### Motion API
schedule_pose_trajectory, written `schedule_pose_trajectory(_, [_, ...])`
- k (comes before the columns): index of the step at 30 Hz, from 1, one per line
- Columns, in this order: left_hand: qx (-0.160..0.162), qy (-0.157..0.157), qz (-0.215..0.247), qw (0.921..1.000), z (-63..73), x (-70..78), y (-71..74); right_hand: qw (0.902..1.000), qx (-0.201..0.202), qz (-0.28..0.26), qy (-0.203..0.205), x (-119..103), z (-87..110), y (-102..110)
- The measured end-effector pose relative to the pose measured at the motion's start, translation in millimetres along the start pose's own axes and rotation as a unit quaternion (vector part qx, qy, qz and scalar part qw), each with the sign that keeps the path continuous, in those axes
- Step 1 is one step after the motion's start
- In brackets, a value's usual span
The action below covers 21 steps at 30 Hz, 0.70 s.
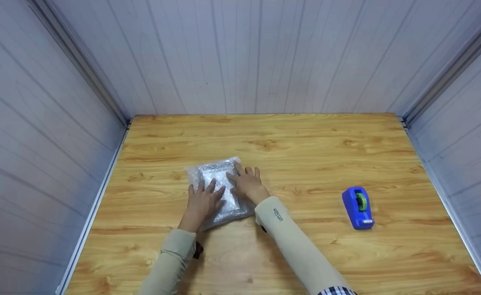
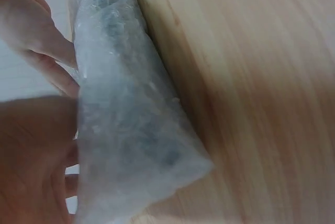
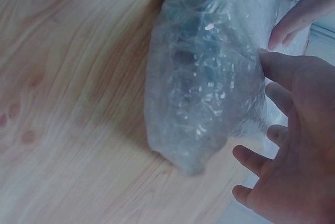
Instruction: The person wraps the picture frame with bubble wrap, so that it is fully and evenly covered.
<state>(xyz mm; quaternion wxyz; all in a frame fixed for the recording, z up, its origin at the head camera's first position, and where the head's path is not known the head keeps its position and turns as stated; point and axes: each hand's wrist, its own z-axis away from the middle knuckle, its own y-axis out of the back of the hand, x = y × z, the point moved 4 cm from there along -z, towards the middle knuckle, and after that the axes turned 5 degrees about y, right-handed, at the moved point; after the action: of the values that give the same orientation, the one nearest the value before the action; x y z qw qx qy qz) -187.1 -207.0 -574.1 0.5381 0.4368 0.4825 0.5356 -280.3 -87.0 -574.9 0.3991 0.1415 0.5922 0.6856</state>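
A flat bubble-wrapped package (image 1: 221, 180) lies on the wooden table, slightly turned, with a rectangular shape showing through the clear wrap. My left hand (image 1: 202, 201) rests on its left side, fingers spread. On the right side my right hand (image 1: 248, 184) touches the top with fingers extended. Seen in the left wrist view, the wrapped edge (image 2: 125, 114) stands puffy above the wood, the left hand (image 2: 36, 156) lying along it. In the right wrist view the bubble wrap (image 3: 209, 77) bulges at the edge, and the right hand's (image 3: 301, 135) fingers are spread over it.
A blue tape dispenser (image 1: 357, 208) with a green-yellow tape roll stands on the table (image 1: 298, 241) to the right of the package. White panel walls (image 1: 240, 57) close in the table at the back and both sides.
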Motion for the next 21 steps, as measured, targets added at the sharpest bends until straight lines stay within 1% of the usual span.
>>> schedule_pose_trajectory(4, [-0.019, 0.014, -0.004, 0.9997, 0.5, 0.8, -4.5, 1.0000, 0.005, 0.001, 0.001, -0.4, 0.1, -1.0])
schedule_pose_trajectory(9, [-0.020, 0.021, 0.000, 0.9996, 2.1, 3.1, -7.1, 0.9999, 0.012, -0.003, 0.010, 0.7, 1.8, 0.1])
schedule_pose_trajectory(16, [-0.037, 0.032, 0.008, 0.9988, 2.6, 6.6, -0.7, 0.9990, -0.004, -0.037, 0.025, 4.0, 4.9, 2.4])
schedule_pose_trajectory(21, [-0.050, 0.037, 0.007, 0.9980, 1.4, 7.9, 3.9, 0.9981, -0.018, -0.055, 0.023, 5.9, 4.1, 1.1])
